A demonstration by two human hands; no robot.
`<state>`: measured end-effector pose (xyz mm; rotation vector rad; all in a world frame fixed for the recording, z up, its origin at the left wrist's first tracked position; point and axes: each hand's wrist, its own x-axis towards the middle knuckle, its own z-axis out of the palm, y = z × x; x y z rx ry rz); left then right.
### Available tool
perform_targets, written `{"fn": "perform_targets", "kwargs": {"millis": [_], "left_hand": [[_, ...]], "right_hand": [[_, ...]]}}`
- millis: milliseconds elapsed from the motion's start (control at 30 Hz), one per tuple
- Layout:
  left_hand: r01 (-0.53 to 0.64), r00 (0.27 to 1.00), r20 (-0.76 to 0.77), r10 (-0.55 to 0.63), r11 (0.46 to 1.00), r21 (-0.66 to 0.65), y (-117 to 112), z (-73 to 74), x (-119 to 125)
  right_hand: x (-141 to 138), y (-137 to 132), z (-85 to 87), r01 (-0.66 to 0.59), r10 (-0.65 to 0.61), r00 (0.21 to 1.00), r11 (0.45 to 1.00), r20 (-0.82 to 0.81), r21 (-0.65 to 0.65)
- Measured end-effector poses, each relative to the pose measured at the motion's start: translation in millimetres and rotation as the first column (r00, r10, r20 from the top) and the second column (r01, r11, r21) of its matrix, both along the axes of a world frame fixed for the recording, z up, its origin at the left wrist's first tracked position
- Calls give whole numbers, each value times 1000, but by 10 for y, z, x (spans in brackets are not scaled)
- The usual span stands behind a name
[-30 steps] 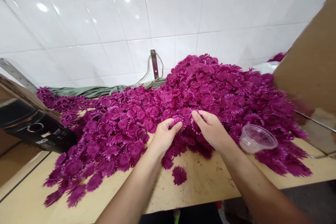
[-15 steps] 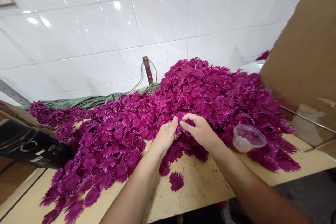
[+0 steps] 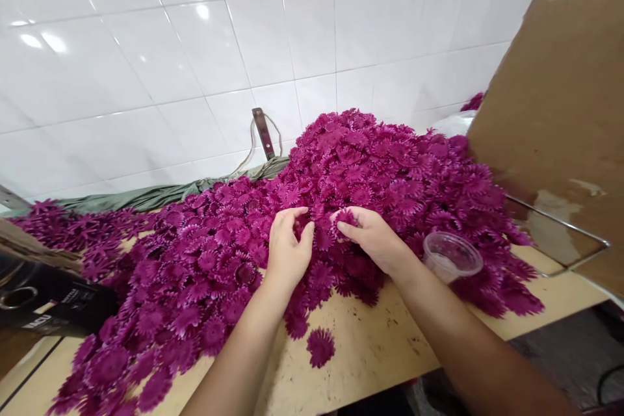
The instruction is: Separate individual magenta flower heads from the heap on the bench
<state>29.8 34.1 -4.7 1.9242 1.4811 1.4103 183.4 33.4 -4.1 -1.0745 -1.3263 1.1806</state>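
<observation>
- Risk: the purple flower head (image 3: pixel 345 220) could slip out; I judge my thumb pinch light, and it'd get lost against the same-coloured heap (image 3: pixel 390 162) at 12 o'clock to 1 o'clock.
- Risk: thin petals may bend or tear if my thumb presses too hard.
- Risk: clear plastic cup (image 3: pixel 458 270), at 3 o'clock just beside my right forearm, could tip if my elbow swings out. Can't tell what's in it.
- Risk: stray flower (image 3: pixel 320 348), at 6 o'clock on the bare surface (image 3: pixel 365 344), could get swept off the front edge by a forearm.
- Risk: heap looks steep; a knuckle bump might start a slide toward me.
- Right hand (image 3: pixel 374 239): fingers closed around the flower head, thumb on its near side, in front of the heap.
- Left hand (image 3: pixel 289 248): at 9 o'clock from the right one, fingers curved, half-spread, gap to thumb. No flower clearly held; can't tell if fingertips touch the heap behind.
</observation>
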Motion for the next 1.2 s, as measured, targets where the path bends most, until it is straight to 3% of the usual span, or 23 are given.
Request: {"fn": "perform_targets", "kwargs": {"millis": [133,200,300,400,500,633,733,800,867,967,1067,1133,1200], "left_hand": [[158,987,-34,-155,984,87,-90,41,98],[212,977,-5,-212,977,30,-119,45,161],[288,951,155,-266,947,-142,-96,16,221],[279,914,363,-180,930,-241,-16,-27,209],[202,875,480,-63,949,-243,60,-58,164],[124,870,493,-21,976,-178,57,-45,141],[27,937,349,0,997,-75,-28,10,145],[93,970,231,-72,993,-79,-87,54,152],[191,966,207,-157,969,-156,-118,89,162],[193,935,338,-105,952,-239,-90,102,175],[176,853,521,-21,952,-250,-9,50,177],[186,791,612,12,948,-259,52,-12,169],[152,766,639,68,947,-283,108,-71,146]], "right_hand": [[-41,22,-13,159,-167,979,984,115,77],[-73,43,-23,194,-207,966,977,158,89],[-111,37,-38,153,-156,981,988,113,30],[-113,-26,-38,5,-4,999,1000,49,-14],[-106,-85,-34,-102,102,994,995,30,-10],[-123,-61,-55,70,-82,982,995,169,75],[-137,-8,-85,160,-180,962,981,207,108],[-139,7,-100,180,-200,957,977,208,114],[-140,-8,-107,184,-203,959,977,196,111],[-159,-68,-102,93,-98,992,994,86,57],[-208,-126,-95,-47,47,997,999,-63,0],[-246,-145,-103,-44,43,995,999,-86,-10],[-269,-148,-120,35,-35,998,999,-45,2]]}}
